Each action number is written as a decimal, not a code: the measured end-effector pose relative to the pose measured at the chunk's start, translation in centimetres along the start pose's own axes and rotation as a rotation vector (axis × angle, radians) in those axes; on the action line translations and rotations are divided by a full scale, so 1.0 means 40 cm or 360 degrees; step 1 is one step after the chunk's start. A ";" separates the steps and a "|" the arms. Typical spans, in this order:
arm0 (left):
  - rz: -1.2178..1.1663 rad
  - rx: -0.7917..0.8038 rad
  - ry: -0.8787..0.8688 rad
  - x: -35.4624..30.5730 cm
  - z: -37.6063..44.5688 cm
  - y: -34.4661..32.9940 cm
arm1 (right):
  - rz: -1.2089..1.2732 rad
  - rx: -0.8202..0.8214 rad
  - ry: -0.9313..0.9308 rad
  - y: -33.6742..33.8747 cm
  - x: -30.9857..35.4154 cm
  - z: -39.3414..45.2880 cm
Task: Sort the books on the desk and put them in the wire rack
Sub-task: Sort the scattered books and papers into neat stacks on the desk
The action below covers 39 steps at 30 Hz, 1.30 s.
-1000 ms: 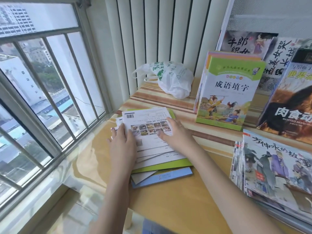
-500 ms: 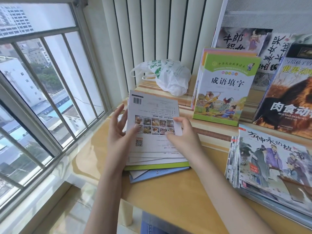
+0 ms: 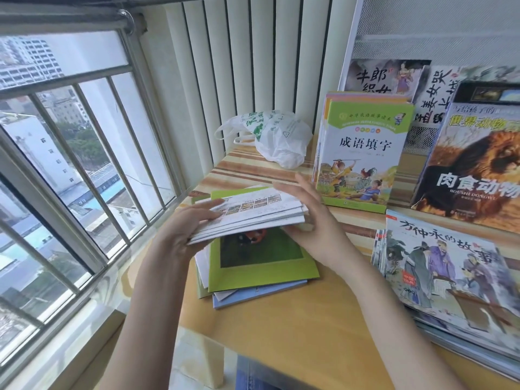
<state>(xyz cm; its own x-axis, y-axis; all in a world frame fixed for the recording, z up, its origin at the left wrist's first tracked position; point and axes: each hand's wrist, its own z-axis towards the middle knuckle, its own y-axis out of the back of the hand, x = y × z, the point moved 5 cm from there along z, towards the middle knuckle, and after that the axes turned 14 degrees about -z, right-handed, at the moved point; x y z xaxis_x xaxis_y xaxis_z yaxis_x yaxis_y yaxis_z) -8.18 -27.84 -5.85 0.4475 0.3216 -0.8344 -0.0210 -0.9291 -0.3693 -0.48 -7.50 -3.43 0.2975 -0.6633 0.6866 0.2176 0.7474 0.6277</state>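
Observation:
A bundle of thin white booklets [image 3: 253, 212] is lifted off the pile at the desk's left side. My left hand [image 3: 185, 232] grips its left edge and my right hand [image 3: 312, 220] grips its right edge. Under it lies a green-covered book [image 3: 261, 263] on a blue book [image 3: 253, 294]. The wire rack [image 3: 422, 38] stands at the back right with picture books [image 3: 385, 77] leaning in it. A green book set [image 3: 363, 153] stands upright before the rack.
The wooden desk [image 3: 309, 319] abuts a barred window [image 3: 70, 164] on the left. A white plastic bag [image 3: 278, 136] lies at the back by the blinds. A stack of picture books [image 3: 450, 277] lies at the right; a large lion book [image 3: 475, 164] leans behind it.
Both hands have lifted the white booklets off the pile and tipped them flat, uncovering the green cover beneath. The camera has moved closer and to the left.

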 end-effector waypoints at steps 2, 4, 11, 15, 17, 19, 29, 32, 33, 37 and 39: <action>-0.0199 0.0037 0.0095 0.007 -0.018 -0.023 | -0.0039 -0.0091 0.0062 0.021 0.017 0.000; -0.0511 0.0149 0.0136 0.007 -0.038 -0.047 | -0.0002 -0.0265 0.0035 0.047 0.027 -0.002; 0.0058 0.0322 -0.0692 -0.072 -0.109 -0.128 | 0.0359 -0.0543 -0.0251 0.148 0.037 0.002; 0.0197 0.0204 -0.0642 -0.061 -0.117 -0.164 | 0.0513 -0.0302 -0.0354 0.145 0.011 0.006; 0.0162 0.0099 -0.0648 -0.053 -0.113 -0.164 | 0.0627 -0.0309 -0.0393 0.147 0.012 0.003; 0.0161 0.0057 -0.0670 -0.053 -0.112 -0.177 | 0.0802 -0.0329 -0.0485 0.143 0.006 0.005; 0.0058 -0.0091 -0.0884 -0.043 -0.112 -0.212 | 0.0874 -0.0547 -0.0678 0.121 -0.011 0.005; 0.0030 -0.0023 -0.0933 -0.019 -0.113 -0.200 | 0.0879 -0.0566 -0.0703 0.121 -0.009 -0.001; 0.0056 0.0029 -0.0970 -0.007 -0.112 -0.194 | 0.0909 -0.0559 -0.0701 0.118 -0.010 -0.002; 0.0172 0.0203 -0.1127 0.027 -0.112 -0.184 | 0.0913 -0.0502 -0.0682 0.085 -0.029 -0.022; 0.0147 0.0186 -0.1158 0.030 -0.110 -0.179 | 0.0856 -0.0535 -0.0679 0.071 -0.042 -0.034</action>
<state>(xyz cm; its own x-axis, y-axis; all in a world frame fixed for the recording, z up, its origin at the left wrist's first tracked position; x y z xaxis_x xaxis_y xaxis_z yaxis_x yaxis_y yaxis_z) -3.55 -21.61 -2.38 -0.2653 0.3205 -0.9094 -0.1432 -0.9458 -0.2915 0.90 -4.20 -3.31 0.0725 -0.1109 0.9912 0.4360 0.8974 0.0685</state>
